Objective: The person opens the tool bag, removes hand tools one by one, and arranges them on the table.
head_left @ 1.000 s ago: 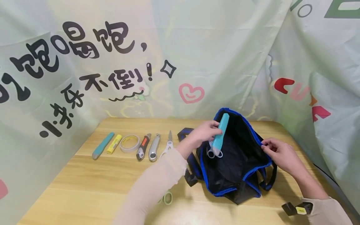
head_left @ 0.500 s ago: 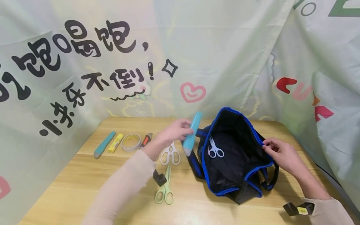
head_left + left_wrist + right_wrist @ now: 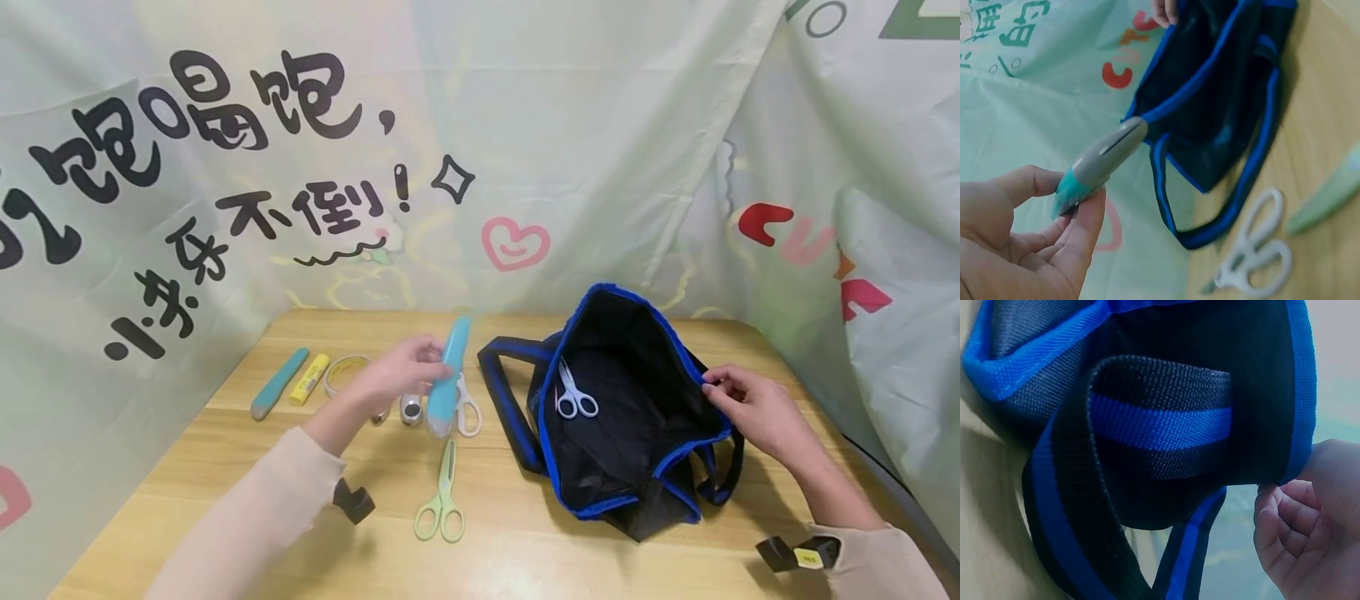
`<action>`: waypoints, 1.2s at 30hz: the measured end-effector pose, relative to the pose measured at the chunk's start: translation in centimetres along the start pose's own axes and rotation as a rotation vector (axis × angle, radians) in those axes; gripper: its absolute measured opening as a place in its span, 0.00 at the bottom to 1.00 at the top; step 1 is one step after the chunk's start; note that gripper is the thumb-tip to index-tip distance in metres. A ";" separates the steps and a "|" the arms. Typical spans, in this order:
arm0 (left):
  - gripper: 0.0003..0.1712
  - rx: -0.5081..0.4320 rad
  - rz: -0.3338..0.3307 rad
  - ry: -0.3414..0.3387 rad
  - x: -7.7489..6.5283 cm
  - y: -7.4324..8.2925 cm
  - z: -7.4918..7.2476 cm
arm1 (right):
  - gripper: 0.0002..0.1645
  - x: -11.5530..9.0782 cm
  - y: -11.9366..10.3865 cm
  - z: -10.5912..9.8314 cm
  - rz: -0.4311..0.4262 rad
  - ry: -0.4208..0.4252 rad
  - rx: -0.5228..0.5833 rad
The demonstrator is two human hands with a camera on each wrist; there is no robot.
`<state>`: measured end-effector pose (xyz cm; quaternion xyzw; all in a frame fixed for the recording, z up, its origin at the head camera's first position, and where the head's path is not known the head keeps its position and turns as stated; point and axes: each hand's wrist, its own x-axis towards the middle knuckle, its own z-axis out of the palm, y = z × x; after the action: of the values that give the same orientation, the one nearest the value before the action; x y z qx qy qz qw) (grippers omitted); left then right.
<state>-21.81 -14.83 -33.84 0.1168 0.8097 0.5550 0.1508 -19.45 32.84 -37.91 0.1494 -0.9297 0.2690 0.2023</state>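
My left hand (image 3: 405, 367) pinches a teal utility knife (image 3: 447, 383) between thumb and fingers, above the row of tools. In the left wrist view the knife's grey slotted tip (image 3: 1110, 147) points away from the palm. With thumb and fingers, my right hand (image 3: 757, 408) grips the blue-edged rim of a black bag (image 3: 622, 425), whose mouth gapes toward me. Inside the bag lies a pair of light blue-handled scissors (image 3: 576, 402). White-handled scissors (image 3: 469, 408) are partly hidden behind the held knife. Green scissors (image 3: 441, 504) lie nearer on the table.
A second teal utility knife (image 3: 279, 385), a yellow glue stick (image 3: 309, 380) and a roll of tape (image 3: 335, 379) lie at the left. Two cutters beside them are mostly covered by my left hand. The bag's strap (image 3: 510, 400) sprawls leftward on the table (image 3: 225, 500).
My left hand has carried the teal utility knife leftward from over the bag's mouth to above the tools. The right hand keeps its grip on the rim.
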 end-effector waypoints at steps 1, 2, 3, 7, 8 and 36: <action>0.24 0.003 -0.002 0.002 -0.4 -0.4 -0.3 | 0.04 0.0 0.0 0.0 0.001 -0.002 -0.001; 0.24 0.006 -0.002 0.000 -0.8 -0.9 -0.5 | 0.05 0.0 0.0 0.0 0.001 -0.002 -0.001; 0.24 0.005 -0.004 -0.005 -1.2 -1.3 -0.8 | 0.05 0.0 0.0 0.0 0.001 -0.003 -0.002; 0.29 0.000 -0.027 0.003 -2.9 -3.3 -1.5 | 0.04 0.0 0.0 0.0 0.004 -0.002 0.001; 0.30 0.003 -0.040 0.011 -3.3 -3.8 -1.7 | 0.04 0.0 0.0 0.0 0.002 0.000 0.000; 0.24 -0.007 -0.166 -0.022 -8.3 -12.0 -0.1 | 0.06 0.0 0.1 0.2 0.003 -0.011 -0.013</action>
<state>-14.37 -22.13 -44.05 0.0550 0.8129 0.5421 0.2055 -19.53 32.84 -38.08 0.1481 -0.9327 0.2626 0.1977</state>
